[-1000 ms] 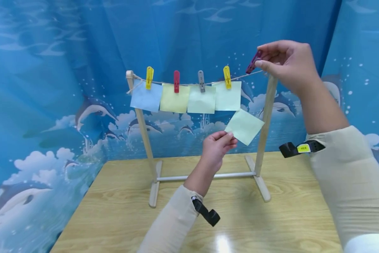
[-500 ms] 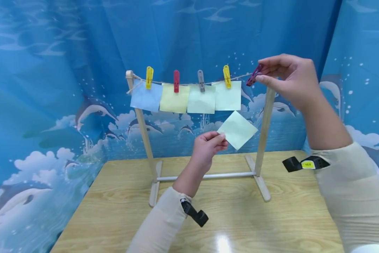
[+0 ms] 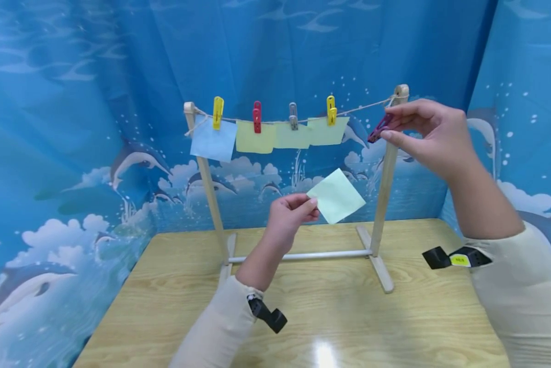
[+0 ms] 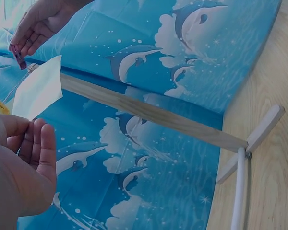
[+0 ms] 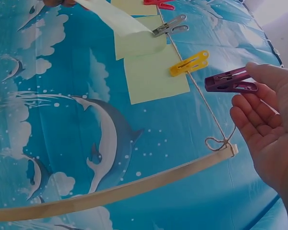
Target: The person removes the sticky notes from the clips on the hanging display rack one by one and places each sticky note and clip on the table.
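My left hand (image 3: 288, 219) pinches a pale green square of paper (image 3: 337, 197) by its left corner, below the string's right part. The right hand (image 3: 434, 134) holds a purple clothespin (image 5: 230, 80) by its handle end between thumb and fingers, near the right post. A string (image 3: 365, 107) runs between the posts of a wooden stand (image 3: 387, 179). From it hang a blue paper (image 3: 213, 140) under a yellow clothespin (image 3: 217, 112), a yellow paper (image 3: 255, 140) under a red clothespin (image 3: 257, 116), and greenish papers (image 3: 328, 134) under a grey clothespin (image 3: 293, 115) and another yellow clothespin (image 3: 331, 110).
The stand's feet (image 3: 381, 273) rest on a wood-grain table (image 3: 330, 306), joined by a white crossbar (image 3: 326, 254). A blue dolphin-print curtain (image 3: 266, 61) hangs behind and along the sides. The string is knotted at the right post's top (image 5: 226, 146).
My left hand has moved left and slightly down with the green paper. The right hand has come down with the purple clothespin, uncovering the right post's top. The hanging papers have swung.
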The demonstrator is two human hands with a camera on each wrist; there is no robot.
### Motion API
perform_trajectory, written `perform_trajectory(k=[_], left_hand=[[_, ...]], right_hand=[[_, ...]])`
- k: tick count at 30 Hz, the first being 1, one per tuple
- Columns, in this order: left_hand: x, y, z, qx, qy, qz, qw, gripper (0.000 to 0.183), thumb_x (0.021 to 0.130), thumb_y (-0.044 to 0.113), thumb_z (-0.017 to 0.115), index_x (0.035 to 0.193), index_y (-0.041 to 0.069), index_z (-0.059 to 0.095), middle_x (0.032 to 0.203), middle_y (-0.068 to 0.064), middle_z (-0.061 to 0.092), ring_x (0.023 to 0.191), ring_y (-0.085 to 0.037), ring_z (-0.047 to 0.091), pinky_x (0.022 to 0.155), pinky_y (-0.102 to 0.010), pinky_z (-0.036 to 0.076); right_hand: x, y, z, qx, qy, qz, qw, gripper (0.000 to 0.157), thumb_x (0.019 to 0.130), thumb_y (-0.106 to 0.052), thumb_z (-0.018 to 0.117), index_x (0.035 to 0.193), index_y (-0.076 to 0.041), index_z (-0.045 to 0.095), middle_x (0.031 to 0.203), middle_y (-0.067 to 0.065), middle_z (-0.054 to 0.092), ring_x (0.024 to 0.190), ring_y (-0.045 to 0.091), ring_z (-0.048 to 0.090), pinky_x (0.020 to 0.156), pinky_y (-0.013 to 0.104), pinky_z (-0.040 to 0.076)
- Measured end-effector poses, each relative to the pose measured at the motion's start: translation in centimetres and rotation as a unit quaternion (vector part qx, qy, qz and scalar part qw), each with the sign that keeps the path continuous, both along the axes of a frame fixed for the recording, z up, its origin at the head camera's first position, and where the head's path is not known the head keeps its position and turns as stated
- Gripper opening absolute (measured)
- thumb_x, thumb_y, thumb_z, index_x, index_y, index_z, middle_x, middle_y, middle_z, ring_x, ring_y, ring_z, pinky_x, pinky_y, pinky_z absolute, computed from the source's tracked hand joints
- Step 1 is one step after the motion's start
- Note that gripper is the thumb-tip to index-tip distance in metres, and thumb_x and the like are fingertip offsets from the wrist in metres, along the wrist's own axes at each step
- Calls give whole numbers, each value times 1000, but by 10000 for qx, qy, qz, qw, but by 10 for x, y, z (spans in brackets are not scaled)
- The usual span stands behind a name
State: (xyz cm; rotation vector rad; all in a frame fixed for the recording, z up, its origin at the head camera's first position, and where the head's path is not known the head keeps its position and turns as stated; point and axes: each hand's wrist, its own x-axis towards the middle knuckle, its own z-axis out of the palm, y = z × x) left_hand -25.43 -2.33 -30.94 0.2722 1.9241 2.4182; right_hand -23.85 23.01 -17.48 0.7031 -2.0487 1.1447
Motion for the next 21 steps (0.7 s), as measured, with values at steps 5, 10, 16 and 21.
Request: perform_trajectory(k=[5,10,16,21], left_hand=[[3,-11,0,-157,62,85,9998,22,90,16,73,105,0,70,92,-15,68,77,-20,68,78,-34,59],[5,-23,0,-197,58,111,9997,23,90,16,73,106,-1,69,93,-14,68,77,-19,67,81,-36,58],[10,-37,-2,-279,125,250,9992,23,89,15,73,105,0,69,95,-16,68,79,-21,67,78,-32,59],[12,-48,-6,-320,31,364,9988,21,89,13,73,104,-1,69,94,-15,68,77,-20,67,75,-31,59]], right_hand=[[3,6,-12,-26,-132,-5,9999,34,85,0,74,117,2,67,102,-2,67,91,14,64,83,11,50],[5,10,-25,-126,-312,43,9994,34,85,-1,74,118,1,66,105,-3,68,93,12,65,84,11,49],[7,13,-37,-68,-282,63,9996,34,85,3,72,118,3,66,105,-2,67,92,13,64,85,12,49],[10,16,-48,-49,-156,141,9998,34,84,9,70,117,6,65,105,-2,67,92,13,65,85,12,50]])
